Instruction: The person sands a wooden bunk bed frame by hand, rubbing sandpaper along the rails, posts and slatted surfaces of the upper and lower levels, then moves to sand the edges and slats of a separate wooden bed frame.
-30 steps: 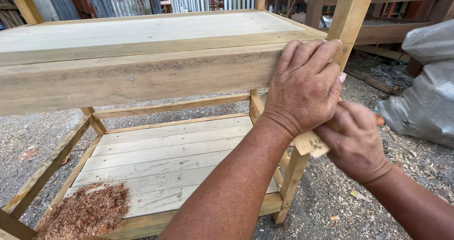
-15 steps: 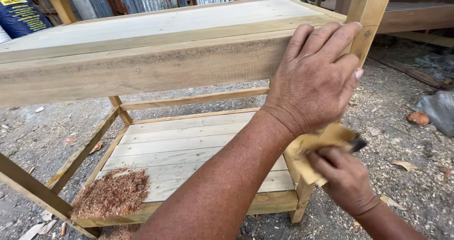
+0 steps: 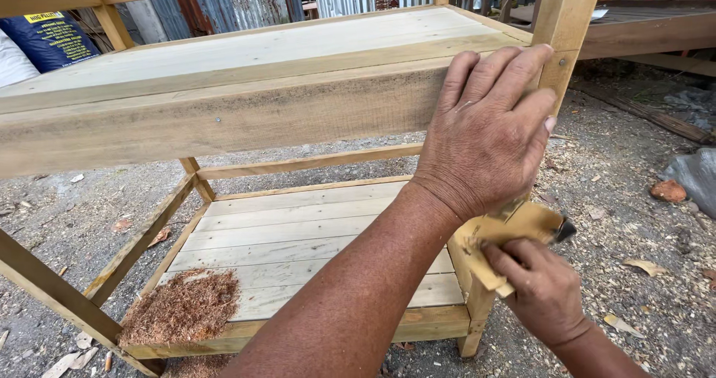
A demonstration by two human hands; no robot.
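The left hand (image 3: pixel 488 136) lies flat, fingers spread, on the front face of the pale timber rail (image 3: pixel 224 121) of the unpainted wooden two-tier frame, at its right end beside the upright corner post (image 3: pixel 563 20). The right hand (image 3: pixel 541 288) is below it, near the post, fingers pinched on a folded tan sheet of sandpaper (image 3: pixel 500 240). On the lower slatted shelf (image 3: pixel 298 232), near left, lies a heap of reddish-brown sawdust (image 3: pixel 183 307). Gravel ground (image 3: pixel 634 221) lies to the right.
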